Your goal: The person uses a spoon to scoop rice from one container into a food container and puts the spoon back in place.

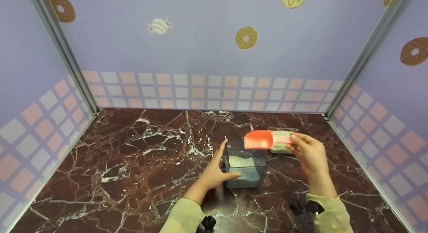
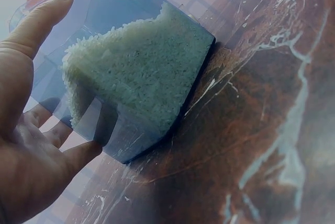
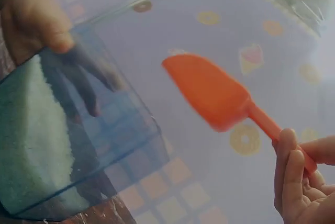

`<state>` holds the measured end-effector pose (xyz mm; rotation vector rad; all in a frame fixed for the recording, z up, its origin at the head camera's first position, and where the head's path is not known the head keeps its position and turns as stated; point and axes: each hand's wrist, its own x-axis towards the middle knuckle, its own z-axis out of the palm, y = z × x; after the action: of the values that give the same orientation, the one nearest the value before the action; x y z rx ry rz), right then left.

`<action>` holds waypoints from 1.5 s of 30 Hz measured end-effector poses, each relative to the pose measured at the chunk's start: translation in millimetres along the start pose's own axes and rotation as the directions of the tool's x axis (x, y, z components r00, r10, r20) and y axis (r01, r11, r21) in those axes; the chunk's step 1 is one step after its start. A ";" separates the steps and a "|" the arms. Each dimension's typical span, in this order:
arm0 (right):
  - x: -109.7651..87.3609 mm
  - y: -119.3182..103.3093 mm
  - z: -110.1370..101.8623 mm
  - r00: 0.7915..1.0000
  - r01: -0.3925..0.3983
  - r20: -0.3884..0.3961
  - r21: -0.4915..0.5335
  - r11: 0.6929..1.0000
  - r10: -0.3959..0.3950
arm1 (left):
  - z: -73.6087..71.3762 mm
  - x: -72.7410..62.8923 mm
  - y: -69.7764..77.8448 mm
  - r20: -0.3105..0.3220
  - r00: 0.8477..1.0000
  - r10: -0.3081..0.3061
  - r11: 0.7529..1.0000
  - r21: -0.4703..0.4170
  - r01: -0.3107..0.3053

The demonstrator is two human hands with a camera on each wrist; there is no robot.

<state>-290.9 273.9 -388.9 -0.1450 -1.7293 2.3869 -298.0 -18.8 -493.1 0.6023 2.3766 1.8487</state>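
Observation:
A clear bluish container (image 1: 243, 183) partly filled with white rice (image 2: 141, 67) stands on the marble-patterned table. My left hand (image 1: 214, 171) holds it from the left, thumb across the near wall and fingers spread along the side. In the left wrist view the rice lies in a slope against the walls. My right hand (image 1: 311, 156) pinches the handle of a red-orange scoop (image 3: 209, 90) between thumb and fingers. The scoop is raised above the container's right rim, its bowl pointing left. No rice shows in its bowl in the head view.
Behind the scoop and right hand sits a second see-through container (image 1: 280, 149) with pale contents, partly covered. White grains are scattered on the tabletop (image 1: 150, 183) to the left. Patterned panels (image 1: 200, 52) enclose the table at the back and both sides.

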 end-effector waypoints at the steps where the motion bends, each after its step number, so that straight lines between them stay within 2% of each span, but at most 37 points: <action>1: -3.3 1.5 5.2 0.999 0.032 -0.006 -0.062 0.998 -0.033 | 0.0 -0.1 -0.3 0.001 1.000 -0.002 1.000 -0.001 0.002; 4: -13.3 6.6 19.8 0.988 0.146 -0.004 -0.254 0.956 -0.152 | -0.2 -0.3 -0.5 0.003 1.000 -0.011 1.000 -0.004 0.011; 6: -19.4 11.1 27.5 0.968 0.241 0.035 -0.391 0.888 -0.247 | -0.5 -0.5 -0.3 0.003 1.000 -0.015 1.000 -0.001 0.015; 7: -22.8 13.9 30.8 0.951 0.299 0.071 -0.464 0.834 -0.301 | -0.5 -0.4 -0.4 0.003 1.000 -0.011 1.000 -0.002 0.011; 8: -25.9 17.0 33.9 0.924 0.368 0.118 -0.534 0.761 -0.363 | -0.6 -0.4 -0.2 0.005 1.000 -0.011 1.000 -0.007 0.011; 9: -28.7 20.6 36.8 0.889 0.437 0.171 -0.596 0.674 -0.425 | -0.7 -0.2 -0.3 0.007 1.000 -0.012 1.000 -0.014 0.012; 10: -31.2 24.6 39.5 0.844 0.507 0.232 -0.641 0.576 -0.484 | -0.7 -0.1 -0.7 0.011 1.000 -0.008 1.000 -0.023 0.008; 12: -35.6 32.8 44.4 0.737 0.619 0.350 -0.694 0.368 -0.578 | -0.6 0.2 -1.5 0.010 1.000 0.002 1.000 -0.030 -0.002; 13: -37.1 36.9 46.7 0.686 0.655 0.402 -0.705 0.273 -0.607 | -0.6 0.4 -1.9 0.010 1.000 0.005 0.999 -0.039 -0.004; 14: -38.2 40.7 48.7 0.643 0.679 0.446 -0.709 0.193 -0.623 | -0.7 0.6 -2.3 0.009 1.000 0.001 0.999 -0.038 -0.001; 15: -39.4 44.1 50.6 0.614 0.694 0.483 -0.707 0.137 -0.624 | -0.7 0.6 -2.7 0.006 1.000 0.001 0.999 -0.035 -0.001; 16: -40.4 46.8 52.4 0.598 0.703 0.512 -0.705 0.096 -0.617 | -0.6 0.5 -3.0 0.002 1.000 0.003 0.999 -0.032 -0.003; 17: -41.0 49.4 53.8 0.595 0.703 0.533 -0.707 0.070 -0.601 | -0.5 0.4 -3.2 -0.001 1.000 0.007 1.000 -0.026 -0.007; 18: -41.4 51.2 54.7 0.603 0.699 0.547 -0.713 0.054 -0.581 | -0.5 0.3 -3.0 -0.002 1.000 0.003 1.000 -0.024 -0.003; 19: -41.7 52.5 55.4 0.619 0.693 0.553 -0.719 0.056 -0.558 | -0.4 0.2 -3.0 -0.004 1.000 0.002 1.000 -0.016 -0.002; 21: -42.2 53.1 56.3 0.665 0.672 0.545 -0.735 0.090 -0.511 | -0.2 0.1 -2.9 -0.006 1.000 -0.001 1.000 -0.005 0.000; 22: -42.0 53.0 56.5 0.694 0.655 0.530 -0.746 0.120 -0.488 | 0.0 0.1 -2.8 -0.007 1.000 0.001 1.000 0.000 -0.001; 25: -40.9 50.8 57.3 0.779 0.588 0.462 -0.773 0.238 -0.423 | 0.2 0.4 -2.6 -0.009 1.000 0.009 1.000 0.000 -0.009; 28: -38.7 49.3 58.8 0.842 0.518 0.399 -0.785 0.340 -0.363 | 0.4 0.3 -1.9 -0.009 1.000 0.019 1.000 -0.010 -0.019; 30: -37.2 49.5 60.3 0.866 0.489 0.378 -0.778 0.396 -0.327 | 0.4 0.0 -0.9 -0.008 1.000 0.008 1.000 -0.002 -0.008; 35: -34.6 52.3 64.0 0.902 0.431 0.341 -0.727 0.534 -0.265 | 1.0 -0.1 0.1 -0.005 1.000 -0.008 1.000 0.023 0.008; 38: -33.6 52.5 64.9 0.935 0.351 0.285 -0.674 0.650 -0.210 | 1.5 0.5 -0.2 -0.008 1.000 0.005 1.000 0.020 -0.005; 41: -32.1 51.2 64.8 0.966 0.238 0.223 -0.581 0.778 -0.130 | 1.9 1.3 0.0 -0.015 1.000 0.015 1.000 0.018 -0.015; 43: -31.0 50.1 64.2 0.978 0.170 0.193 -0.526 0.834 -0.078 | 2.2 1.5 -0.1 -0.014 1.000 0.021 1.000 0.018 -0.021; 45: -29.6 49.3 63.0 0.984 0.120 0.175 -0.475 0.872 -0.040 | 2.6 1.5 -0.5 -0.010 1.000 0.023 1.000 0.014 -0.023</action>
<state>-278.7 194.2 -416.7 0.0527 -2.3315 1.9014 -298.8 -15.9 -494.0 0.6256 2.4007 1.8505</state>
